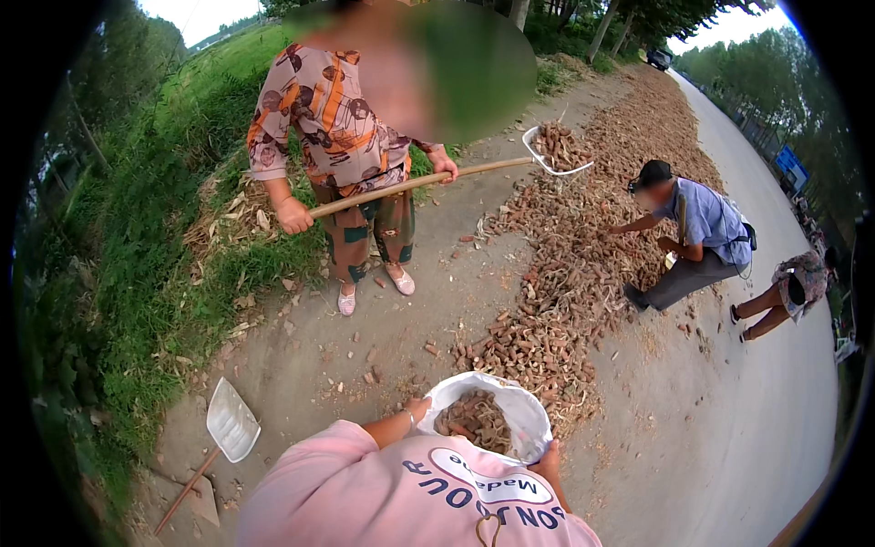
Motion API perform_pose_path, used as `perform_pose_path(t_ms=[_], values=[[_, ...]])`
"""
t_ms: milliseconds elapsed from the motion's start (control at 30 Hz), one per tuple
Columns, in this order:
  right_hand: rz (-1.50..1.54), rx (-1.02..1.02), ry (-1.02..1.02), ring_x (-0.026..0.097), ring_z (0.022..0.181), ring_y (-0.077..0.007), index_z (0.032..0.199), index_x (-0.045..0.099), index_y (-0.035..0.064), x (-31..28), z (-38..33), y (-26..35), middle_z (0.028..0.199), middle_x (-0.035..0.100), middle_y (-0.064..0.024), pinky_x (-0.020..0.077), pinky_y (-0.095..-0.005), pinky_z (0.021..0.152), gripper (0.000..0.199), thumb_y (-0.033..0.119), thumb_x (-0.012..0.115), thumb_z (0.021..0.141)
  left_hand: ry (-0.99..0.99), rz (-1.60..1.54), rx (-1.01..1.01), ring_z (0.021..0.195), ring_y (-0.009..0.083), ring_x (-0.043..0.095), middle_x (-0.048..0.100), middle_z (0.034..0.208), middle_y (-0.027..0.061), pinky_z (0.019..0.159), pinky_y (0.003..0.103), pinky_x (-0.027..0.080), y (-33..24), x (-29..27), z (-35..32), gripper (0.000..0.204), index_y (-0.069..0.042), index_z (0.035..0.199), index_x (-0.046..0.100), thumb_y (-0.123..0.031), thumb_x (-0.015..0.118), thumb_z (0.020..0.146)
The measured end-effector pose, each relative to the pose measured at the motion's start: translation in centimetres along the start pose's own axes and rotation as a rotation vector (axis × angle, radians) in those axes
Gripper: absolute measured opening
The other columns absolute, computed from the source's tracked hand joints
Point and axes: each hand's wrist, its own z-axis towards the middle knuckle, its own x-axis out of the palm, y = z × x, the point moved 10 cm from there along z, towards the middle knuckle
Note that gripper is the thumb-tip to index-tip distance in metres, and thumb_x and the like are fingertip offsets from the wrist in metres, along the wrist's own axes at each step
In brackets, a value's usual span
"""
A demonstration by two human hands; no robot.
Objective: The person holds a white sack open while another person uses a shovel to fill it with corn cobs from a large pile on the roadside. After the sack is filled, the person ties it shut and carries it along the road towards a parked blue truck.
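A white sack [533, 410] is held open in front of my body, its mouth facing up. My left hand [417, 409] grips its rim on the left, and my right hand [550, 463] grips the rim on the right, with its fingers partly hidden. Inside the sack lie dry brownish corn cobs and husk bits [476, 419]. Just beyond the sack, the near end of a long corn cob pile [547, 351] lies on the ground. A person facing me holds a wooden-handled shovel [392, 190] in both hands; its white scoop [558, 153] carries cobs.
A second white shovel [233, 421] lies on the ground at my left. To the right, a person in a blue shirt [706, 223] bends over the pile, and another person [791, 287] stoops on the paved road [756, 365]. Grass [137, 273] borders the left side.
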Motion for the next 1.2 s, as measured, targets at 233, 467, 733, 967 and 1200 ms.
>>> perform_pose_path(t_ms=[233, 467, 733, 967, 1200], values=[[-0.032, -0.046, 0.158, 0.049, 0.102, -0.0285, 0.122, 0.037, 0.0031, 2.5, -0.4, 0.0, 0.116, 0.048, -0.0135, 0.0402, -0.0408, 0.086, 0.052, 0.042, 0.029, 0.089, 0.048, 0.045, -0.063, 0.074, 0.0231, 0.059, 0.058, 0.088, 0.0125, 0.065, 0.037, 0.048, -2.3, 0.1, -3.3, 0.035, 0.002, 0.093, 0.055, -0.030, 0.051, 0.079], [-0.008, -0.020, 0.151, 0.049, 0.101, -0.0286, 0.122, 0.037, 0.0040, 0.9, -1.0, -0.5, 0.115, 0.049, -0.0129, 0.0405, -0.0402, 0.086, 0.052, 0.043, 0.029, 0.089, 0.053, -0.010, -0.050, 0.074, 0.0233, 0.059, 0.058, 0.087, 0.0129, 0.064, 0.037, 0.048, -2.1, 0.3, -4.8, 0.035, 0.002, 0.094, 0.055, -0.029, 0.051, 0.079], [-0.039, -0.033, -0.075, 0.050, 0.100, -0.0311, 0.120, 0.039, 0.0022, -2.4, 4.7, 1.6, 0.114, 0.049, -0.0144, 0.0400, -0.0454, 0.086, 0.050, 0.040, 0.025, 0.090, 0.164, -0.199, -0.168, 0.075, 0.0259, 0.060, 0.060, 0.087, 0.0144, 0.065, 0.037, 0.049, -6.7, 3.8, -6.1, 0.028, 0.002, 0.096, 0.054, -0.014, 0.056, 0.073], [0.022, -0.070, -0.171, 0.052, 0.095, -0.0284, 0.113, 0.043, -0.0002, -4.4, 7.1, 3.0, 0.109, 0.051, -0.0139, 0.0415, -0.0418, 0.084, 0.044, 0.035, 0.033, 0.089, 0.156, -0.184, -0.091, 0.076, 0.0212, 0.059, 0.060, 0.090, 0.0114, 0.066, 0.033, 0.048, -8.1, 5.9, -3.9, 0.029, 0.001, 0.101, 0.054, -0.011, 0.058, 0.074], [0.065, -0.035, -0.128, 0.052, 0.096, -0.0277, 0.113, 0.042, -0.0013, -3.6, 9.7, 3.5, 0.108, 0.051, -0.0140, 0.0408, -0.0399, 0.087, 0.043, 0.034, 0.035, 0.089, 0.109, -0.216, -0.091, 0.081, 0.0210, 0.057, 0.058, 0.094, 0.0112, 0.070, 0.033, 0.045, -5.4, 5.6, 0.3, 0.034, 0.001, 0.106, 0.051, -0.021, 0.051, 0.081]])
